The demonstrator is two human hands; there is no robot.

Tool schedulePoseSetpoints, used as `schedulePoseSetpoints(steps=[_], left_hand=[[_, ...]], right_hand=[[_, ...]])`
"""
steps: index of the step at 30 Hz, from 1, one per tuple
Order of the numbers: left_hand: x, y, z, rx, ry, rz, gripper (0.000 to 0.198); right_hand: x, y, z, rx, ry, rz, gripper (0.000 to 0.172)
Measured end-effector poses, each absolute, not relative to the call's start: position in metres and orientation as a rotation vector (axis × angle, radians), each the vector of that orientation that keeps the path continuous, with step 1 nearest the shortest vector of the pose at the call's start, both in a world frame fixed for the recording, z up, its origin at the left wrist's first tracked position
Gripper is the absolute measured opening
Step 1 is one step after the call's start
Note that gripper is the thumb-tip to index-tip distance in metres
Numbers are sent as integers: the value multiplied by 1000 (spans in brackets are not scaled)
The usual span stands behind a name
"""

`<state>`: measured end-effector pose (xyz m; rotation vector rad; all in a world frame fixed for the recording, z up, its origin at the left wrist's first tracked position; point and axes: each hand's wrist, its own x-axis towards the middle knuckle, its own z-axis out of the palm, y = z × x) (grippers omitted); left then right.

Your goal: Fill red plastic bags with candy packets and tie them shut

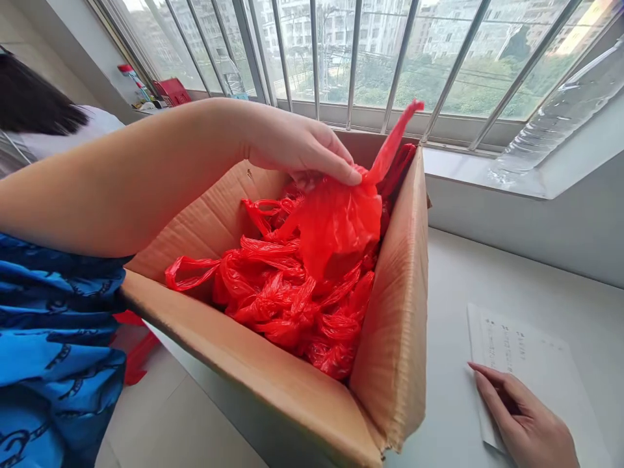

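Note:
My left hand [316, 153] reaches in from the left over an open cardboard box [390, 286]. Its thumb and fingers pinch a thin red plastic bag [341, 221] near the top, and one twisted end sticks up past the thumb. Below it, a heap of crumpled red plastic bags [273, 292] fills the box, some with loop handles showing. My right hand [529, 413] rests at the lower right on a handwritten sheet of paper [536, 348]. Its thumb and index fingertip come together by the sheet's left edge; whatever lies between them is not visible.
A white table [448, 279] supports the box and paper. Behind stands a barred window [336, 65], with a clear plastic-wrapped roll [560, 117] on the sill at right. Another person [43, 104] is at the far left. Red plastic [139, 357] hangs below the box's left side.

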<state>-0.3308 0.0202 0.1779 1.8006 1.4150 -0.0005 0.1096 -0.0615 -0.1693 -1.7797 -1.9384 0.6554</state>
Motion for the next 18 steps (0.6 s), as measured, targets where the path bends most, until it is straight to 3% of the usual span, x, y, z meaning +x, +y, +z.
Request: schedulePoseSetpoints(steps=[4, 9, 13, 18], left_hand=[[-334, 33, 156, 1926, 1574, 274, 51], [-336, 55, 90, 2104, 1719, 402, 74], [-337, 52, 41, 2385, 1564, 113, 81], [-334, 47, 24, 2434, 1498, -440, 61]], right_hand=[[110, -61, -170, -1766, -1945, 630, 48], [110, -63, -168, -1799, -1921, 629, 51], [113, -63, -167, -1813, -1932, 650, 52], [120, -62, -170, -1788, -1984, 633, 52]])
